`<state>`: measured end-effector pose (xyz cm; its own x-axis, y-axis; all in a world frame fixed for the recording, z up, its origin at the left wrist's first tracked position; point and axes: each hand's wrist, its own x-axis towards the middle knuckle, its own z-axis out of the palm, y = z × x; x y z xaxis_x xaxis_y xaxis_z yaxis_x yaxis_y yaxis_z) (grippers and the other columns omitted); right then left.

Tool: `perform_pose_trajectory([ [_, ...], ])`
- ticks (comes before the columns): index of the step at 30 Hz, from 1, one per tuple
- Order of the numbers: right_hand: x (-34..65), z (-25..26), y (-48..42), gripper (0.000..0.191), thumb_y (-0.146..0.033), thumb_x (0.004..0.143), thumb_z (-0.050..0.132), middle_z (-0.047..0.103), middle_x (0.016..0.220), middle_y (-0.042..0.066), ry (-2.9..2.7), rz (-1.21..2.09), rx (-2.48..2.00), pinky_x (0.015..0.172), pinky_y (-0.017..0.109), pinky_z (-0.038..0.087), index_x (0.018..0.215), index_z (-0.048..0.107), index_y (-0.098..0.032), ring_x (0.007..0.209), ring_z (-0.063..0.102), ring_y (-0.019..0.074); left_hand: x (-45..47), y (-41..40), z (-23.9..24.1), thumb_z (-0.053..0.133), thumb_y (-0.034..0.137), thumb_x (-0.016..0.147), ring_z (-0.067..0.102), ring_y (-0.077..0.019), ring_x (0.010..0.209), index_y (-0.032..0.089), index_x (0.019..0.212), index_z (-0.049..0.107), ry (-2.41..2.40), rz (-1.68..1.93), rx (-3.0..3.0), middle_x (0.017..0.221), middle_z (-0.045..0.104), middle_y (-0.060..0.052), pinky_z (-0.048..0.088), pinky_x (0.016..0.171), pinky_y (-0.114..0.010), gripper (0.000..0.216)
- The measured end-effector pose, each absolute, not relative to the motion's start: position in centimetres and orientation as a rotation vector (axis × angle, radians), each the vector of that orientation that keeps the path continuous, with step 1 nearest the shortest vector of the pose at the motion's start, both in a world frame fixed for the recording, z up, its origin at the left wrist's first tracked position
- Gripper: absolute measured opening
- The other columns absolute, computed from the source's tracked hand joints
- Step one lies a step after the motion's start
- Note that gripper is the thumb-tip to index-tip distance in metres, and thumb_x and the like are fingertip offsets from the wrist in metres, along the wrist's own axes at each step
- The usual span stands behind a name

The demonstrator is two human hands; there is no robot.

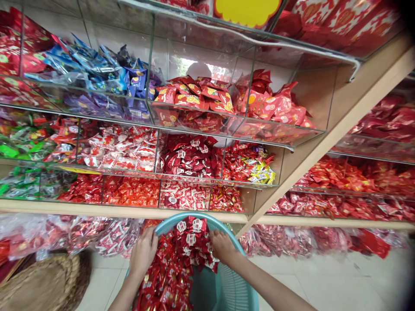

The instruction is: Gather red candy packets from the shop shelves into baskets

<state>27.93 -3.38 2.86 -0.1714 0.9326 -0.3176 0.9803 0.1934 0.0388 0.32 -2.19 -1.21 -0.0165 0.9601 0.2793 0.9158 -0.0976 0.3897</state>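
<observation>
A teal plastic basket [223, 293] sits low in front of me, filled with red wrapped candies [168, 276]. My left hand [143, 252] and my right hand [222, 246] reach into it, fingers curled round the sides of a heap of dark red candy packets with white marks [191, 237] held up between them near the basket's far rim. Directly above, a clear shelf bin holds the same dark red packets [189, 157].
Tiered clear bins hold blue [97, 69], green [22, 142] and red sweets. A wooden shelf edge [129, 211] runs across above bagged candy. A woven basket [42, 285] sits lower left. A slanted wooden divider [340, 125] separates more bins at right. Pale tiled floor below.
</observation>
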Motion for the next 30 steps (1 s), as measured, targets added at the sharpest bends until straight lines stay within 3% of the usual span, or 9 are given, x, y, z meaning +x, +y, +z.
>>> perform_pose_trajectory([
  [4, 27.6, 3.0, -3.2, 0.040, -0.007, 0.066, 0.055, 0.058, 0.106, 0.014, 2.217, -0.249, 1.820, 0.080, 0.036, 0.043, 0.106, 0.054, -0.011, 0.100, 0.053, 0.0277, 0.3, -2.2, -1.2, 0.031, 0.028, 0.086, 0.063, -0.0174, 0.086, 0.018, 0.107, 0.054, 2.048, 0.733, 2.137, 0.104, 0.064, -0.005, 0.047, 0.073, -0.027, 0.032],
  [14, 27.2, 4.9, -3.8, 0.039, -0.015, 0.069, 0.058, 0.053, 0.114, 0.013, 2.213, -0.320, 1.907, 0.085, 0.039, 0.041, 0.107, 0.055, -0.016, 0.107, 0.048, 0.0279, 0.2, -2.3, -1.2, 0.033, 0.028, 0.085, 0.062, -0.0177, 0.088, 0.019, 0.107, 0.054, 2.047, 0.745, 2.114, 0.105, 0.064, -0.006, 0.047, 0.074, -0.027, 0.033],
  [21, 26.8, 3.4, -3.9, 0.036, -0.029, 0.069, 0.063, 0.052, 0.115, 0.012, 2.281, -0.278, 2.020, 0.087, 0.041, 0.039, 0.103, 0.057, -0.018, 0.106, 0.047, 0.0287, 0.3, -2.4, -0.7, 0.034, 0.027, 0.084, 0.063, -0.0180, 0.083, 0.019, 0.107, 0.055, 2.025, 0.754, 2.086, 0.103, 0.065, -0.005, 0.047, 0.070, -0.027, 0.032],
  [30, 27.5, 1.5, -4.4, 0.050, -0.029, 0.067, 0.066, 0.052, 0.112, 0.009, 2.285, -0.268, 2.154, 0.081, 0.036, 0.040, 0.112, 0.047, -0.019, 0.102, 0.048, 0.0266, 0.3, -2.4, -0.7, 0.033, 0.027, 0.084, 0.063, -0.0181, 0.085, 0.020, 0.107, 0.055, 2.011, 0.755, 2.080, 0.105, 0.064, -0.005, 0.047, 0.070, -0.028, 0.033],
])
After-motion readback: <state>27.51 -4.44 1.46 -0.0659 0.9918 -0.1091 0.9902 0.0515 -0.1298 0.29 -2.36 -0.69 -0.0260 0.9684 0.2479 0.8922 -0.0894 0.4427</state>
